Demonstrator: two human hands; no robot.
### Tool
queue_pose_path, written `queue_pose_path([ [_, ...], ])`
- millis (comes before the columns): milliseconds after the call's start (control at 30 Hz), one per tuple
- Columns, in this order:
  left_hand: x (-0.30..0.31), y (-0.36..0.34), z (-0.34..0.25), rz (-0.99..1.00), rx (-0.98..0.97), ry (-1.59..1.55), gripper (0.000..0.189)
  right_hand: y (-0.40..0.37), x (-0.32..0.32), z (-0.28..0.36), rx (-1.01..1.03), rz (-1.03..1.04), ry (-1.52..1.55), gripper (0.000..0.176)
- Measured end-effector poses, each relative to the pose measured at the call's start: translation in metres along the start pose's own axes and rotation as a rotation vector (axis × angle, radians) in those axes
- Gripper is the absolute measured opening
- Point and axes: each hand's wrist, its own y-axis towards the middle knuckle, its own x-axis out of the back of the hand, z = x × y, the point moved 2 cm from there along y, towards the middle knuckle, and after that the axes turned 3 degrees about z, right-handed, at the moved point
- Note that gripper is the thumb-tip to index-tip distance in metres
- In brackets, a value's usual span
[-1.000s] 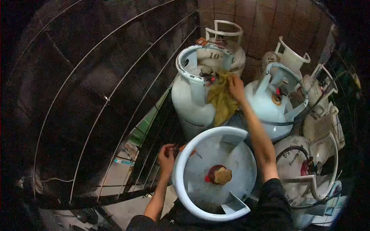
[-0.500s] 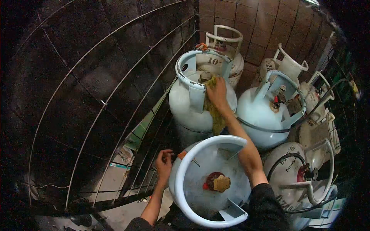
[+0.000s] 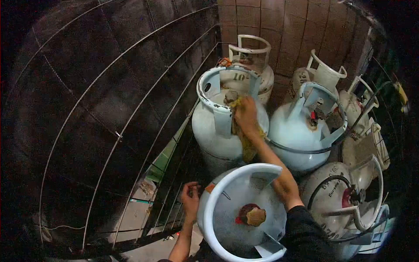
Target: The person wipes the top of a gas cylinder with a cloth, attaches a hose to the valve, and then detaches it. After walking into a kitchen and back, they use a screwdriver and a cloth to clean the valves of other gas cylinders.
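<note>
On the cylinder at the back (image 3: 265, 82) a black "10" followed by a short dash can be read. The cylinder at lower right (image 3: 316, 190) carries slanted handwriting, "kg" and what looks like "Kosong"; the figure beside it is hard to make out. A partly blurred "20" marks another cylinder (image 3: 298, 86) farther back.

The two hands are well apart. The right hand (image 3: 247, 117) clutches a yellow cloth (image 3: 248, 150) beside the valve (image 3: 230, 97) of a chipped pale-blue cylinder (image 3: 209, 131). The cloth hangs lengthwise down that cylinder's side. The cylinder stands upright, its valve on top and the gap in its collar (image 3: 201, 94) facing right. The left hand (image 3: 190, 201), fingers curled, is beside the wire grille (image 3: 118, 135) and the nearest cylinder (image 3: 235, 201); whether it holds anything, I cannot tell. That nearest cylinder is upright too, with a brown knob (image 3: 256, 217) in the middle.

Grey floor (image 3: 148, 252) shows below the grille. A dark wall rises at left, and a brown wall (image 3: 257, 19) lined like tiles closes the back.
</note>
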Motion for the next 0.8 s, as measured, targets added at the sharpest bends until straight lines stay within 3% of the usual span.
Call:
queue_pose_path([
  [100, 0.003, 0.0, -0.01, 0.02, -0.03, 0.162, 0.014, 0.001, -0.001, -0.005, -0.004, 0.03, 0.036, 0.029],
  [267, -0.003, 0.005, 0.002, 0.017, 0.051, -0.025, 0.017, -0.02, 0.024, -0.011, 0.045, -0.074, -0.074, 0.029],
  [300, -0.004, 0.003, 0.016, 0.025, 0.122, -0.057, 0.018, -0.02, 0.031, -0.014, -0.084, 0.053, 0.081, 0.029],
  [367, 0.0, 0.006, 0.013, 0.048, -0.027, 0.084, 0.019, -0.015, 0.051, -0.016, -0.247, 0.145, 0.243, 0.029],
  [433, -0.002, 0.018, -0.008, 0.042, -0.107, 0.159, 0.019, -0.006, 0.067, -0.024, -0.64, 0.489, 0.425, 0.035],
  [467, -0.004, 0.024, -0.009, 0.055, -0.11, 0.109, 0.019, -0.004, 0.069, -0.018, -0.483, 0.497, -0.056, 0.039],
  [500, -0.006, 0.03, -0.011, 0.066, -0.108, 0.056, 0.018, -0.011, 0.062, -0.025, -0.489, 0.491, -0.053, 0.039],
  [567, -0.011, 0.044, -0.037, 0.086, -0.113, 0.078, 0.018, -0.021, 0.044, -0.04, -0.239, 0.179, -0.11, 0.04],
  [600, -0.014, 0.05, -0.049, 0.08, -0.146, 0.068, 0.018, -0.021, 0.044, -0.027, -0.044, 0.076, -0.28, 0.045],
  [700, -0.017, 0.059, -0.075, 0.08, -0.22, 0.101, 0.016, -0.011, 0.045, -0.001, -0.04, 0.199, -0.218, 0.047],
  [767, -0.023, 0.059, -0.077, 0.086, -0.202, 0.045, 0.016, -0.011, 0.028, -0.013, 0.029, 0.132, -0.206, 0.043],
  [800, -0.026, 0.06, -0.072, 0.086, -0.208, 0.045, 0.016, -0.011, 0.023, -0.016, -0.064, 0.17, -0.117, 0.041],
])
